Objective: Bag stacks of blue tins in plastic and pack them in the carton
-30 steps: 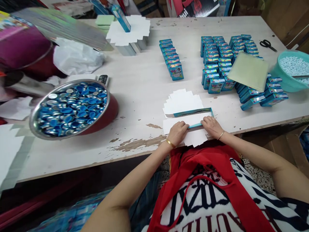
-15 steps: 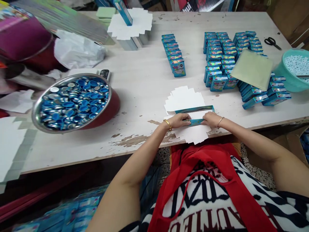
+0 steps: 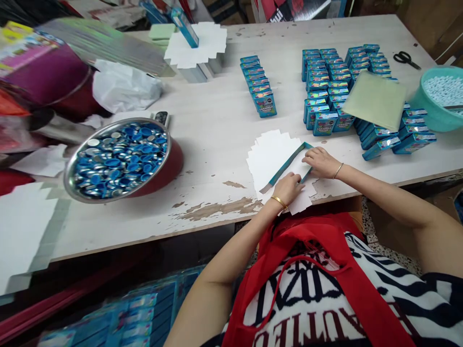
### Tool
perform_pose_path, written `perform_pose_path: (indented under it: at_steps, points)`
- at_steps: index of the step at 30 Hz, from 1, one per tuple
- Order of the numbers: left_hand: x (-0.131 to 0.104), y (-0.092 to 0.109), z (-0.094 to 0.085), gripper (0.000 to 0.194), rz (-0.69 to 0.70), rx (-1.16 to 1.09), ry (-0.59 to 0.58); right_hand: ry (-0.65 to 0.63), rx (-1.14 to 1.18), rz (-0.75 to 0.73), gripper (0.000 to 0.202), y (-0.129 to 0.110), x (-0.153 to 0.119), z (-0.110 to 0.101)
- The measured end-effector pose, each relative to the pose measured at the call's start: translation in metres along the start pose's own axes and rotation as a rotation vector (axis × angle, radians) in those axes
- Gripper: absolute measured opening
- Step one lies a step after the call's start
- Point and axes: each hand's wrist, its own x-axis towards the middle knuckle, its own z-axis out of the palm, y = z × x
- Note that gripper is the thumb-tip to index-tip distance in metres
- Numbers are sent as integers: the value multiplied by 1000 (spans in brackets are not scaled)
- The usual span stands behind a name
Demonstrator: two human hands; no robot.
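Note:
A long shallow cardboard box [image 3: 287,167], blue outside and white inside, lies slantwise in front of me with its far wall standing up. Beneath it is a pile of flat white cardboard blanks [image 3: 269,149] with stepped edges. My left hand [image 3: 289,189] is closed on the near wall, its fingers curled over the edge. At the far right end, my right hand [image 3: 321,163] pinches the box's corner, covering part of it.
On the left stands a metal bowl [image 3: 68,180] full of blue and silver pieces. Blue packets [image 3: 265,103] stand in a row, with more [image 3: 325,124] to the right under a pale sheet [image 3: 376,101]. Scissors [image 3: 407,59] and a turquoise bowl [image 3: 421,113] are at the far right.
The box has turned from lying nearly parallel to the table edge to slanting, right end farther away. My left hand moved right and nearer me; my right hand moved slightly away from me.

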Motion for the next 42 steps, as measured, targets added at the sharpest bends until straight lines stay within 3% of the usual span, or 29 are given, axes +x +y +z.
perform_pose_path:
  at_steps: [2,5,8,12,14,16,20,26,29,32,35,38,42]
  points:
    - [-1,-2,-13,28,88,19,137,118,3,-40,51,-8,-15,3]
    - [-3,-34,-42,37,275,192,237,160,41,-69,57,-40,-39,19]
    - [-9,-73,-58,53,492,355,109,188,91,-81,55,-76,-48,45]
    - [-14,-95,-50,39,664,422,-143,211,163,-58,53,-88,-42,66]
    - [-13,-93,-40,33,696,394,-209,198,198,-115,52,-74,-43,67]
    - [-11,-85,-29,32,699,318,-196,209,245,-171,50,-56,-49,63]
    - [-6,-62,-9,22,662,166,-57,281,341,-166,40,-29,-61,58]
    - [-4,-24,20,30,574,114,94,313,316,-35,31,-24,-63,82]
    - [-5,-14,29,26,513,123,212,355,295,-115,33,-20,-73,89]
    - [-4,-8,34,23,456,115,286,352,295,-270,64,-14,-89,90]
    - [-1,-5,38,29,432,106,301,307,285,-306,89,-11,-102,94]
    - [1,-7,40,36,457,57,282,340,323,-284,77,-12,-102,100]
    - [0,-19,38,34,546,-143,305,468,519,-132,41,-21,-79,98]
